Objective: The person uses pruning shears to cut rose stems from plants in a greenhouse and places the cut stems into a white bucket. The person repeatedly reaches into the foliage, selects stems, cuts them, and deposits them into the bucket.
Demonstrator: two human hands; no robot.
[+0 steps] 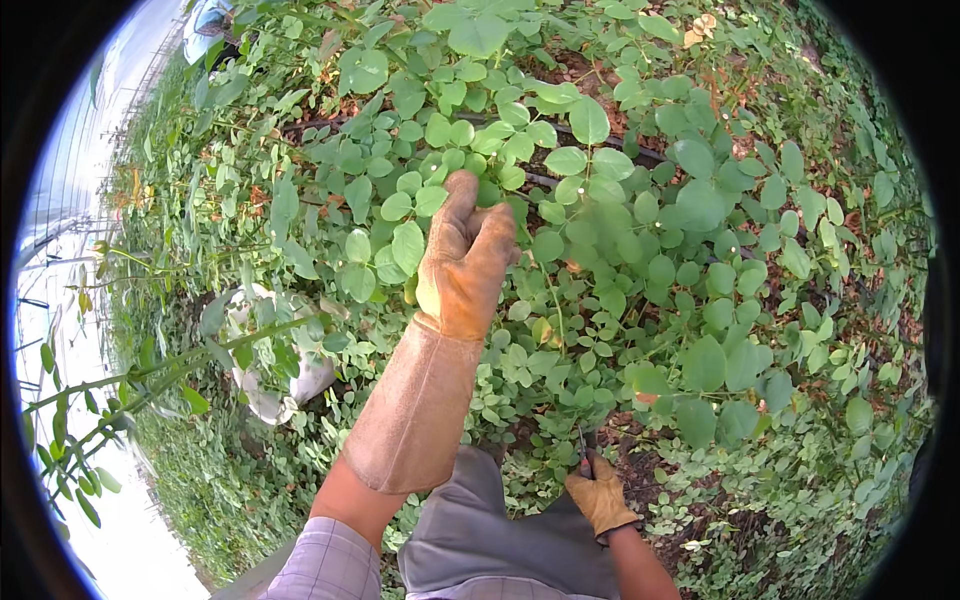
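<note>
My left hand (472, 247), in a tan leather work glove with a long gauntlet (416, 412), reaches up into the rose foliage (409, 247). Its fingers are curled among the leaves, and whether a stem lies inside them is hidden. Low down, close to my right knee, my right hand (601, 499) wears a shorter yellowish glove. It grips pruning shears (584, 457) with a bit of red on the handle. Their narrow metal blades point up into the leaves at the base of the bushes.
Rose bushes crowd in on all sides. A black irrigation pipe (637, 150) runs behind the leaves over brown litter. To the left lies a white plastic bag (270, 390) among plants, with long thorny stems (172, 364) crossing nearby. Translucent sheeting (67, 300) borders the far left.
</note>
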